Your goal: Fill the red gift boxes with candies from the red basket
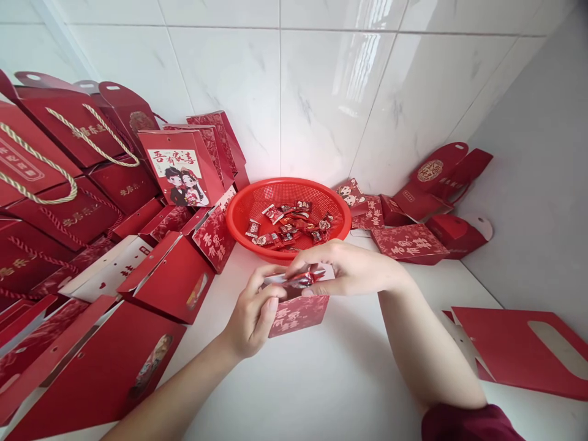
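Note:
In the middle of the view a small red gift box (pixel 298 316) with pale lettering is tilted above the white table, its top open. My left hand (pixel 257 312) grips the box's left side, thumb in front. Over the opening, my right hand (pixel 346 269) is closed around a shiny red wrapped candy (pixel 305 278), fingers at the box's mouth. Part of the candy is hidden by the fingers. Just behind both hands stands a red plastic basket (pixel 234 229), with several wrapped candies (pixel 294 226) lying in it.
Red gift boxes (pixel 172 275) and rope-handled bags (pixel 82 128) crowd the left side. More boxes (pixel 408 243) lie at the back right. A flat red box (pixel 509 343) rests at the right. A tiled wall (pixel 225 79) closes off the back.

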A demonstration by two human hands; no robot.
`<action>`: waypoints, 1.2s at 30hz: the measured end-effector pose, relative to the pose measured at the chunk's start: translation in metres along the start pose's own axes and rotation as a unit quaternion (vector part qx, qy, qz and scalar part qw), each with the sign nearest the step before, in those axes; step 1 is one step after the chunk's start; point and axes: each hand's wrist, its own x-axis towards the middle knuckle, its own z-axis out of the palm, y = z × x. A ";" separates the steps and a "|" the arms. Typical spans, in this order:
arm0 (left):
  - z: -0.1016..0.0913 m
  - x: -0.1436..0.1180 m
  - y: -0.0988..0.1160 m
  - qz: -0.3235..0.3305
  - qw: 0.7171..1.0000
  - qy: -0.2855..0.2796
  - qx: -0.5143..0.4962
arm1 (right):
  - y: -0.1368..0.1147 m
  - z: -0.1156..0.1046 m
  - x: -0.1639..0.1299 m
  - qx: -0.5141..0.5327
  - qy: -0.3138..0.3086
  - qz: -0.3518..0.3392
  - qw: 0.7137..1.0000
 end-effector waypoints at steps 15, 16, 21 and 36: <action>-0.005 0.004 0.002 0.023 0.990 0.033 0.133 | -0.009 0.002 -0.007 -0.106 0.026 0.046 0.993; -0.006 0.006 0.003 0.031 0.986 0.045 0.155 | -0.011 0.001 -0.010 -0.112 0.026 0.057 0.992; -0.013 0.030 0.019 0.032 0.982 0.104 0.157 | -0.020 -0.008 -0.026 -0.147 0.024 0.102 0.984; -0.017 0.214 -0.080 -0.212 0.866 -0.190 0.412 | -0.022 -0.021 -0.044 -0.139 0.056 0.176 0.973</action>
